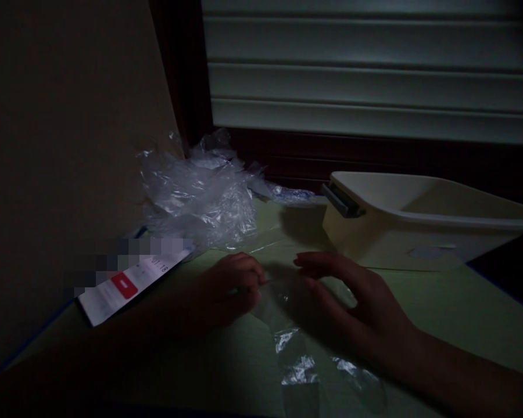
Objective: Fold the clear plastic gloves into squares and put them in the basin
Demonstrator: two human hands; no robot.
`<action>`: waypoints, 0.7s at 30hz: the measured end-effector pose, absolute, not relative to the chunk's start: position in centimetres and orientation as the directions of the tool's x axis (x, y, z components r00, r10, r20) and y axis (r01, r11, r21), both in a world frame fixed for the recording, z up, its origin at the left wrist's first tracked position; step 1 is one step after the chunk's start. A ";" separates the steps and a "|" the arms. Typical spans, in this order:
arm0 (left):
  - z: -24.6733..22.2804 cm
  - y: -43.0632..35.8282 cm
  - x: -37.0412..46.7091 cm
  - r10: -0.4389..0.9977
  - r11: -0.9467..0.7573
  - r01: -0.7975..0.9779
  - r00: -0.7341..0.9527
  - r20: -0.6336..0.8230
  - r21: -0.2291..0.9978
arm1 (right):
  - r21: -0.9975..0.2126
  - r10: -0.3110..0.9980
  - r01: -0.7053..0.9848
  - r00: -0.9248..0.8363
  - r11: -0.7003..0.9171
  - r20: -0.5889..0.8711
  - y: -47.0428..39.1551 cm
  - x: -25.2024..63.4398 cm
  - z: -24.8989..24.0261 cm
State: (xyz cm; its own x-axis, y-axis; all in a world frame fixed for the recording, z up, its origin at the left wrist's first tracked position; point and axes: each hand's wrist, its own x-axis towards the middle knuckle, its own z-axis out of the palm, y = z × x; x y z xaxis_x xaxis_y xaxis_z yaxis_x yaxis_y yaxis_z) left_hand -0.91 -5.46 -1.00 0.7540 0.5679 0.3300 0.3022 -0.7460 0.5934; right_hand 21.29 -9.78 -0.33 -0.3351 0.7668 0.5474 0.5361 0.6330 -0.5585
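Note:
A clear plastic bag (298, 368) hangs down over the green tabletop between my two hands. My left hand (237, 284) has its thumb and fingers pinched together on the bag's upper left edge. My right hand (353, 296) is just to the right, its thumb and fingers apart and curved toward the bag. Whether the right fingertips touch the film is hard to make out in the dim light. Behind my left hand lies a large heap of crumpled clear plastic (200, 194).
A cream plastic bin (387, 238) with a dark handle stands at the back right. On the left lies a phone (135, 278) with a lit screen. A wall rises on the left, and a slatted shutter (353, 87) in a dark frame stands behind the green tabletop (436, 307).

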 end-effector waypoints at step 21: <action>0.6 -9.2 -0.2 0.481 -0.872 0.488 0.869 0.112 -0.044 | -0.069 0.453 0.457 -0.831 0.887 0.323 -10.1 20.7 -0.8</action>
